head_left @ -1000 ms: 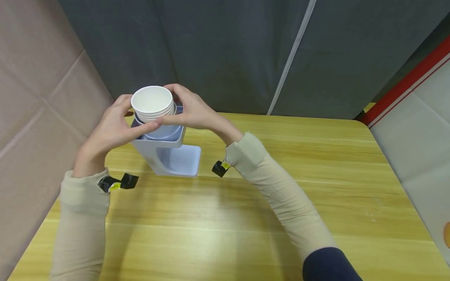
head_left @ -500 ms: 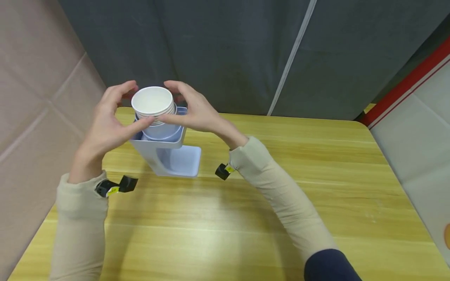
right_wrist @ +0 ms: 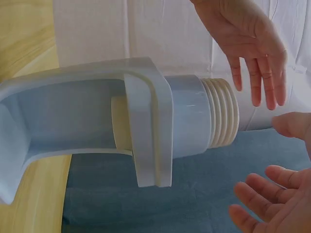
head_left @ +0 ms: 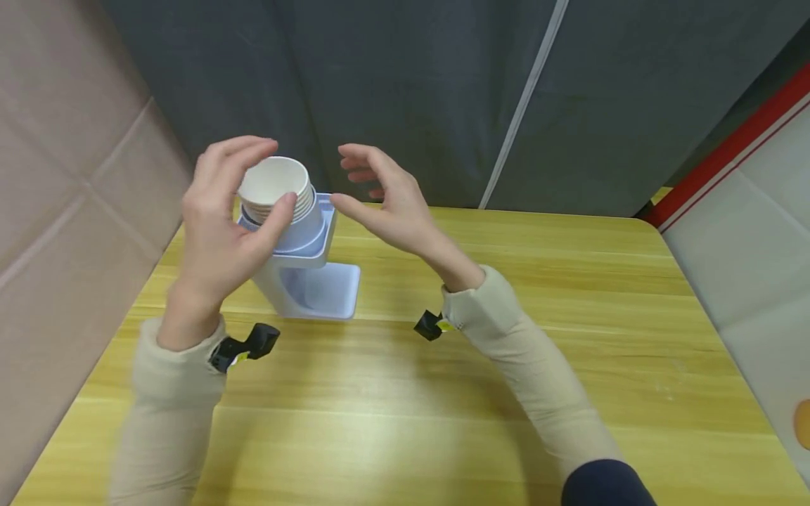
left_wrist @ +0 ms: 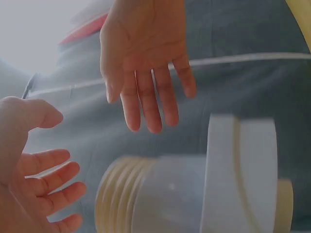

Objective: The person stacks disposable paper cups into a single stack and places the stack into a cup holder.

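A stack of white paper cups (head_left: 275,180) stands upright in the round collar of a pale blue-grey cup holder (head_left: 302,260). In the right wrist view, several rolled rims (right_wrist: 224,114) rise above the collar, and a cup's bottom end (right_wrist: 120,124) shows under the shelf. My left hand (head_left: 218,225) hovers over the stack's near left side, fingers spread and slightly bent, hiding part of it. The left wrist view shows a gap between that hand and the cups. To the right of the holder, my right hand (head_left: 395,204) hangs in the air with relaxed fingers, holding nothing.
The holder's tray-like base (head_left: 325,289) rests on a wood-grain table (head_left: 392,400). A dark grey curtain (head_left: 392,105) borders the back. A pale padded wall (head_left: 76,176) is close on the left; a white panel with red trim (head_left: 747,211) edges the right.
Both hands have let go of the cup stack. My right hand has moved off to the right; my left has lifted and shifted slightly right. Cups and holder stay in place.
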`<action>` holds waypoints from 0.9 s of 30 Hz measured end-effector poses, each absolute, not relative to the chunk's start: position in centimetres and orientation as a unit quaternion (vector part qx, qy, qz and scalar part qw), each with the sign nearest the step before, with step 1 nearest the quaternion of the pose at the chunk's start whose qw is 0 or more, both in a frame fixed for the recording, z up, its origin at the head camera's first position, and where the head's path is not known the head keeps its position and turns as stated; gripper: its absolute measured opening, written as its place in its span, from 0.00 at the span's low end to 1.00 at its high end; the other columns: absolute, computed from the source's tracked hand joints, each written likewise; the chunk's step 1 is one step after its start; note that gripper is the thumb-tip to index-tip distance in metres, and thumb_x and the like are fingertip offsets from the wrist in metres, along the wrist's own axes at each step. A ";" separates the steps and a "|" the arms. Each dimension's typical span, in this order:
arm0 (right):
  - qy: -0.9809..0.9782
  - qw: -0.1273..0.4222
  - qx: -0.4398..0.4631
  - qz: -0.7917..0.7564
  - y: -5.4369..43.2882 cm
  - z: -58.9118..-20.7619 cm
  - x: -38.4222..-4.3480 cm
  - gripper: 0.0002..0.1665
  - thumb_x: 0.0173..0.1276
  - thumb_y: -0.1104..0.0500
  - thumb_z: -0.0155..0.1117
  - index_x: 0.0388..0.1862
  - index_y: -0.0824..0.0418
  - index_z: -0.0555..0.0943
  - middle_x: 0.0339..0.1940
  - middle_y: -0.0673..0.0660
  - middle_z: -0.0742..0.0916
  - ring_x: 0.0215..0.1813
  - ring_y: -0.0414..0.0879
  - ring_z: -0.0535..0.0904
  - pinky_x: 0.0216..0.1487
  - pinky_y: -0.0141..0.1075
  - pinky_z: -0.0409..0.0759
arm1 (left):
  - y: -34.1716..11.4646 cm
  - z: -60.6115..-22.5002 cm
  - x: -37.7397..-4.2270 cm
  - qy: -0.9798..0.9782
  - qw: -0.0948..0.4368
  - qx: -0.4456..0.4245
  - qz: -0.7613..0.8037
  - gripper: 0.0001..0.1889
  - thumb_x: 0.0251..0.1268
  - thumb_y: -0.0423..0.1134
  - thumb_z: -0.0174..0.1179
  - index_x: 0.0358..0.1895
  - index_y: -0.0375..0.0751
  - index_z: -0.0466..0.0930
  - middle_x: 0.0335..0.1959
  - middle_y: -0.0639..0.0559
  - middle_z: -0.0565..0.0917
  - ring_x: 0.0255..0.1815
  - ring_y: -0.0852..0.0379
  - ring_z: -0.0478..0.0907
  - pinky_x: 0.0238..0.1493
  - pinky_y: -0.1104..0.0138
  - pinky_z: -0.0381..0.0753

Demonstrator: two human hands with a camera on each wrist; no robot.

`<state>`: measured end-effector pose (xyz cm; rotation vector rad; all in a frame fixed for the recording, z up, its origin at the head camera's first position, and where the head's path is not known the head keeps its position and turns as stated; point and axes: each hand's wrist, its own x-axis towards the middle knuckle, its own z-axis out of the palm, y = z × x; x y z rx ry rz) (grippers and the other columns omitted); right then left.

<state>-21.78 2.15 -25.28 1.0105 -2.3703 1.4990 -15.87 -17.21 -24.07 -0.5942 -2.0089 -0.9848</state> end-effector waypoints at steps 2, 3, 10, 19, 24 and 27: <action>-0.792 0.092 0.331 0.504 2.8 -25.5 -21.5 0.31 0.61 0.56 0.66 0.63 0.60 0.69 0.55 0.53 0.79 0.54 0.40 0.75 0.49 0.33 0.73 | -16.2 -24.2 -15.8 -0.781 0.412 -0.271 -0.383 0.21 0.51 0.34 0.61 0.51 0.30 0.78 0.50 0.39 0.78 0.55 0.45 0.71 0.55 0.61 0.66; -0.791 0.099 0.330 0.506 3.2 -25.6 -21.3 0.31 0.62 0.56 0.66 0.63 0.60 0.69 0.56 0.53 0.79 0.55 0.40 0.75 0.49 0.34 0.72 | -15.7 -24.2 -15.9 -0.773 0.417 -0.289 -0.381 0.20 0.52 0.35 0.60 0.50 0.29 0.78 0.49 0.38 0.78 0.54 0.44 0.71 0.55 0.60 0.67; -0.783 0.159 0.325 0.506 5.8 -26.5 -20.5 0.30 0.62 0.59 0.66 0.62 0.64 0.70 0.56 0.55 0.78 0.56 0.44 0.73 0.49 0.40 0.74 | -12.3 -25.7 -16.5 -0.755 0.414 -0.338 -0.380 0.17 0.58 0.32 0.54 0.50 0.25 0.77 0.49 0.36 0.78 0.53 0.43 0.73 0.57 0.58 0.69; -0.801 0.180 0.289 0.492 8.5 -28.6 -20.4 0.29 0.62 0.62 0.65 0.61 0.67 0.70 0.55 0.60 0.78 0.55 0.49 0.74 0.47 0.49 0.74 | -8.7 -29.9 -18.0 -0.810 0.331 -0.290 -0.387 0.16 0.64 0.29 0.50 0.53 0.25 0.74 0.51 0.36 0.76 0.54 0.44 0.72 0.57 0.58 0.70; -0.824 0.186 0.277 0.459 9.3 -30.2 -20.6 0.30 0.61 0.61 0.66 0.61 0.68 0.70 0.56 0.62 0.78 0.54 0.51 0.73 0.46 0.49 0.74 | -7.8 -32.0 -18.6 -0.836 0.289 -0.256 -0.389 0.16 0.64 0.30 0.51 0.53 0.25 0.74 0.51 0.36 0.76 0.54 0.43 0.71 0.56 0.56 0.71; -0.839 0.200 0.277 0.424 9.6 -31.1 -20.9 0.29 0.62 0.61 0.65 0.60 0.71 0.70 0.55 0.65 0.78 0.53 0.54 0.73 0.50 0.47 0.73 | -7.3 -33.1 -19.0 -0.855 0.278 -0.237 -0.367 0.17 0.64 0.30 0.51 0.53 0.25 0.74 0.51 0.36 0.76 0.53 0.42 0.72 0.55 0.55 0.71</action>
